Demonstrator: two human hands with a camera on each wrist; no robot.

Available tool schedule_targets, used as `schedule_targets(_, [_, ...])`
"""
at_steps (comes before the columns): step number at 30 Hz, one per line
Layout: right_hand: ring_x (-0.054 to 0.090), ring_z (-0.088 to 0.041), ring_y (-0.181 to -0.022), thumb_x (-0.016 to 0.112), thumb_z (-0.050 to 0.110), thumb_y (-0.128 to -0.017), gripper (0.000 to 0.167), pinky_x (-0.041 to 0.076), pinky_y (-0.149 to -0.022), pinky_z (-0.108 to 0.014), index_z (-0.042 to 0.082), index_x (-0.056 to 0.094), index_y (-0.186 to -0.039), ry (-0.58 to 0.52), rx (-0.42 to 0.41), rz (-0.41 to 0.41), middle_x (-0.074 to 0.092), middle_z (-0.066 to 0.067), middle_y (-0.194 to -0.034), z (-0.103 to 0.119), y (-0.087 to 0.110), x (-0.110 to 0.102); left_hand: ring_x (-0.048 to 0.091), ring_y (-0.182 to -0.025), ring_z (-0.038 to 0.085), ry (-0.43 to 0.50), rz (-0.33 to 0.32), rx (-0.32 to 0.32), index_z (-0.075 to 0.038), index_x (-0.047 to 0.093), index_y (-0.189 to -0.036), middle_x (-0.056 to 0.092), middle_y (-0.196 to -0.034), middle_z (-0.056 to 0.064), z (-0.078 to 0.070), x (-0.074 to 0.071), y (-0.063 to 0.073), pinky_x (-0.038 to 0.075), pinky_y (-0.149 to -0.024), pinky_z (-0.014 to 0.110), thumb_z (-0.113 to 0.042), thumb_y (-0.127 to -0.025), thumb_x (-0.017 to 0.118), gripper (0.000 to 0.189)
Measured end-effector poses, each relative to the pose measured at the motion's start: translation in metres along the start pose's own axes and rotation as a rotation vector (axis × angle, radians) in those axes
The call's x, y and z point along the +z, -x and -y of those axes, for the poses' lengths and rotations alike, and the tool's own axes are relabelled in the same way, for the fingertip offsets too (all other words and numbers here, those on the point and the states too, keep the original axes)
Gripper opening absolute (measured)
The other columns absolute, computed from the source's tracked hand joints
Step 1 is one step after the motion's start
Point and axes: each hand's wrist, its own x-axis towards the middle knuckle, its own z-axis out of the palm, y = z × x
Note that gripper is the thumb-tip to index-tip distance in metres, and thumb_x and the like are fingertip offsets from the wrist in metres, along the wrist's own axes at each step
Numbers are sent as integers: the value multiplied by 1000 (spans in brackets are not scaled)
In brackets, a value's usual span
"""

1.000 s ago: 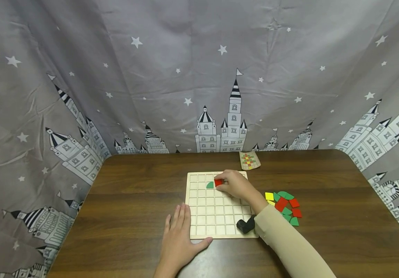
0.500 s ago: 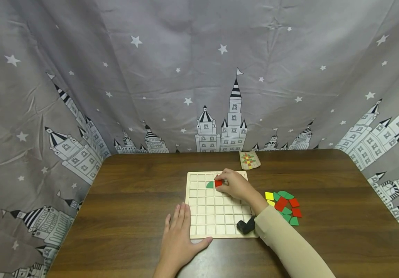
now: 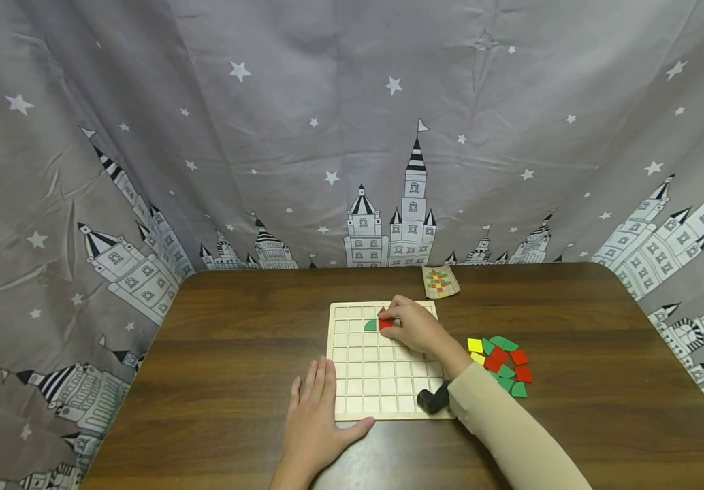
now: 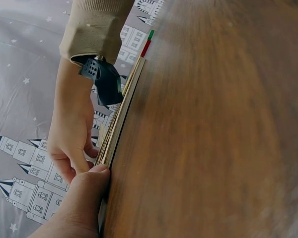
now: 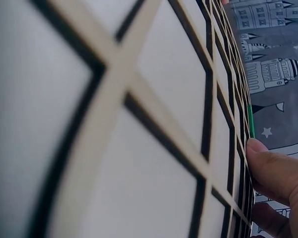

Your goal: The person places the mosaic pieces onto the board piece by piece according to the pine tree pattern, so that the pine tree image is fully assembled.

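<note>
A pale wooden grid board (image 3: 364, 371) lies on the table. My right hand (image 3: 422, 329) reaches over its far part, thumb and fingertips pinching a red tile (image 3: 385, 324) beside a green quarter-round tile (image 3: 370, 326). A red point also shows just above the fingertip, the rest being covered by the fingers. In the right wrist view the thumb is close to the green tile (image 5: 251, 121), and the red one is hidden. My left hand (image 3: 315, 422) lies with straight fingers along the board's left edge, its thumb at the front edge.
Right of the board lie loose red, green and yellow tiles (image 3: 497, 358). A small pattern card (image 3: 440, 282) is at the table's far edge, before a grey curtain (image 3: 303, 136). A black wrist camera (image 3: 433, 398) hangs low over the board's front right corner.
The right fingertips have shifted very slightly at the red tile, and more of the red point above them shows. The left hand stays in place.
</note>
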Motion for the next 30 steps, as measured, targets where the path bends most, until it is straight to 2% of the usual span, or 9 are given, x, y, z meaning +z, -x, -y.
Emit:
schedule_targets(5, [45,-9,-73,76,22,-88,34,41,-67,-24,10,73,-120,14,2,5,55,5,-93,2,0,0,23,-153,29,0,-6,0,-4,28,-156,27,-163,14,0,0,0,17,-122,55,-88,-71,54,122])
schedule_targets(11, [44,-9,-72,74,18,-90,32,39,-64,-23,6,72,-120,28,-39,1,56,2,-90,5,1,0,26,-152,31,4,-27,7,-3,32,-154,30,-162,15,-1,0,0,20,-121,56,-89,-71,54,122])
schedule_targets(17, [44,-9,-73,72,18,-91,34,38,-61,-22,8,71,-123,93,-53,4,56,3,-91,6,4,-1,22,-153,29,0,0,-5,-4,28,-156,27,-163,14,-1,0,-1,17,-122,55,-89,-71,52,123])
schedule_targets(22, [44,-9,-74,72,18,-91,32,39,-62,-21,8,72,-122,130,-99,-9,58,3,-91,4,5,0,21,-154,29,2,11,-9,-4,27,-156,25,-164,14,-1,1,-1,16,-122,55,-89,-72,52,122])
schedule_targets(30, [45,-10,-75,72,14,-90,30,41,-65,-21,6,73,-119,101,-167,-28,59,0,-91,0,4,2,21,-154,28,-8,7,-9,-4,27,-156,25,-164,14,0,1,-1,17,-122,55,-90,-72,51,123])
